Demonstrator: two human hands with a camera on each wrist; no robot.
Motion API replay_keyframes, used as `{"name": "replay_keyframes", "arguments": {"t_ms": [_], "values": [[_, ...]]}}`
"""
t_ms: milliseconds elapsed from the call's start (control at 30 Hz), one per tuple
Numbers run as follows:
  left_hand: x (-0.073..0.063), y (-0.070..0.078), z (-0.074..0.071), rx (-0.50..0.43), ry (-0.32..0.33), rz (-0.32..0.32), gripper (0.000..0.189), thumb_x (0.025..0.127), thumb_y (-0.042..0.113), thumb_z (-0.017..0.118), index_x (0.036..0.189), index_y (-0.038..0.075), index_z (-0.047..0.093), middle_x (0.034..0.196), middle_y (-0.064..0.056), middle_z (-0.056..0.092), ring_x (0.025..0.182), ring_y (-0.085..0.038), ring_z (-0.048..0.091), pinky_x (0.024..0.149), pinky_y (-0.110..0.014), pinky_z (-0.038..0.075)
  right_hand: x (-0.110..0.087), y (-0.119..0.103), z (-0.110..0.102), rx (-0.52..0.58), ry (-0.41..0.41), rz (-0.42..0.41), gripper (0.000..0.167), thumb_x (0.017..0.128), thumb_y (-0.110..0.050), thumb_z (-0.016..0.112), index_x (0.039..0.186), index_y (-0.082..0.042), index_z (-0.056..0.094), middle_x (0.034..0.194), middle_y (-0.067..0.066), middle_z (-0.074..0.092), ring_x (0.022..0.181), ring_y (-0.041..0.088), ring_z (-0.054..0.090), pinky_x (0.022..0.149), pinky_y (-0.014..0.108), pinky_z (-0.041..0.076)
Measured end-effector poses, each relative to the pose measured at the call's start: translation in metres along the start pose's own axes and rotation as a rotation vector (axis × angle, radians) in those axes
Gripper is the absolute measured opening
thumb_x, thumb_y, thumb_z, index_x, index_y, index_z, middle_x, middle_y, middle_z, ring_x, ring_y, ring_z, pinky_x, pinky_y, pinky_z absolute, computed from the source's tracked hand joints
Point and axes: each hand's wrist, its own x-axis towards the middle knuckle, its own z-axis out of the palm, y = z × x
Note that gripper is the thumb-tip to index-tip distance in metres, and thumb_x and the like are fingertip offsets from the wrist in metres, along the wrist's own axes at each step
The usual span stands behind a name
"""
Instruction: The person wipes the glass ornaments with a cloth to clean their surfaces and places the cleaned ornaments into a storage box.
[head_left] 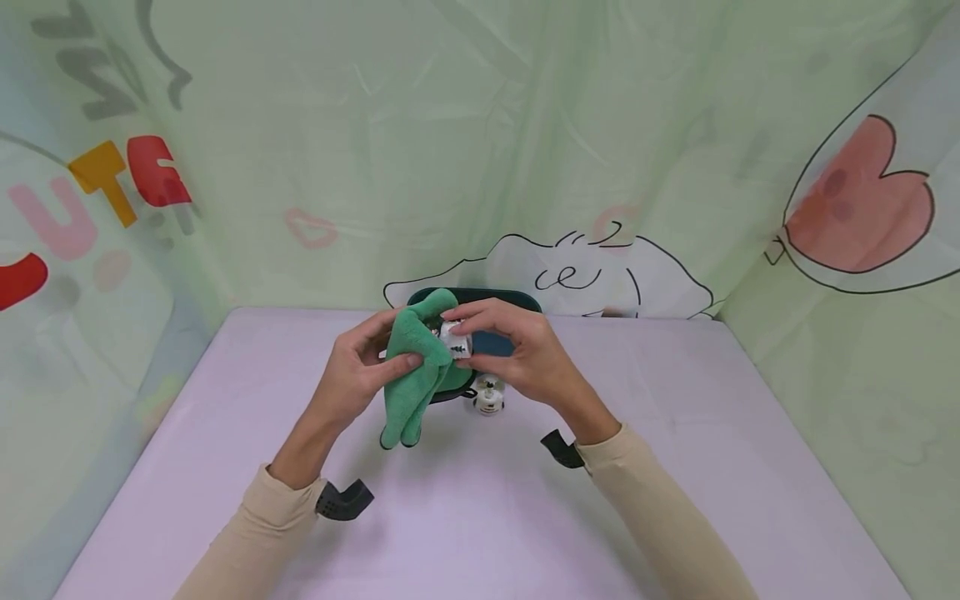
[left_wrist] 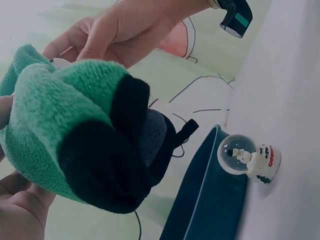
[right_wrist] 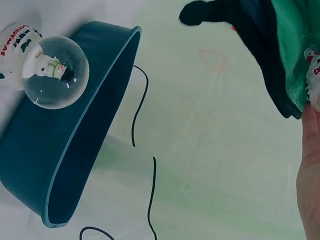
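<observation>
My left hand grips a fuzzy green cloth with dark edging and a dark loop, its lower folds hanging down. Between the fingertips and thumb of my right hand is a snow globe, held by its white decorated base against the cloth. The cloth covers its glass side. Below the hands, a second snow globe stands upright on the table; the left wrist view shows a snowman with a black hat inside its clear ball.
A teal plastic bin stands behind the second globe, partly hidden by the hands and cloth in the head view. The pale table meets printed curtains at its back and sides. Dark wrist mounts sit beside both sleeves.
</observation>
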Motion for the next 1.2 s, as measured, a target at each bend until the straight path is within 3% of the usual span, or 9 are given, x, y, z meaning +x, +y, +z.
{"name": "replay_keyframes", "arguments": {"t_ms": [267,433,800,1033,1200], "values": [[-0.001,-0.002,0.000,-0.003,-0.012,0.057,0.056,0.089,-0.002,0.076,0.141,-0.003,0.055,0.120,-0.002,0.067,0.108,-0.016,0.068,0.084,-0.031,0.060,-0.001,-0.005,0.002,0.119,0.031,0.097,0.050,0.074,0.009,0.085,0.121,-0.002,0.068,0.126,0.013,0.067,0.121,0.027,0.063,0.095,0.037,0.056],[-0.002,-0.003,0.002,0.007,-0.014,0.069,0.055,0.088,-0.004,0.076,0.140,-0.002,0.056,0.120,0.000,0.067,0.109,-0.016,0.066,0.086,-0.030,0.060,-0.002,-0.007,0.003,0.125,0.046,0.182,0.046,0.078,0.005,0.085,0.120,-0.004,0.069,0.121,0.009,0.069,0.112,0.024,0.067,0.090,0.037,0.059],[-0.001,-0.004,0.004,0.078,-0.031,0.111,0.058,0.086,-0.009,0.075,0.140,0.005,0.059,0.130,-0.011,0.062,0.115,-0.022,0.060,0.086,-0.033,0.060,0.001,-0.010,-0.001,0.119,0.046,0.386,0.031,0.087,-0.009,0.081,0.117,-0.011,0.071,0.110,0.003,0.071,0.098,0.020,0.072,0.082,0.037,0.061],[0.000,-0.002,0.003,0.120,-0.044,0.172,0.062,0.082,-0.012,0.077,0.140,0.005,0.059,0.135,-0.011,0.060,0.124,-0.023,0.057,0.087,-0.034,0.060,0.003,-0.012,-0.003,0.111,0.041,0.506,0.019,0.090,-0.020,0.079,0.107,-0.015,0.071,0.097,0.004,0.073,0.081,0.024,0.071,0.072,0.034,0.061],[-0.001,0.000,0.003,0.133,-0.045,0.184,0.064,0.081,-0.012,0.078,0.139,0.004,0.059,0.135,-0.012,0.060,0.125,-0.022,0.057,0.089,-0.034,0.059,0.004,-0.013,-0.004,0.170,0.026,0.579,0.018,0.091,-0.020,0.078,0.105,-0.014,0.070,0.098,0.007,0.072,0.083,0.034,0.071,0.075,0.041,0.061]]}}
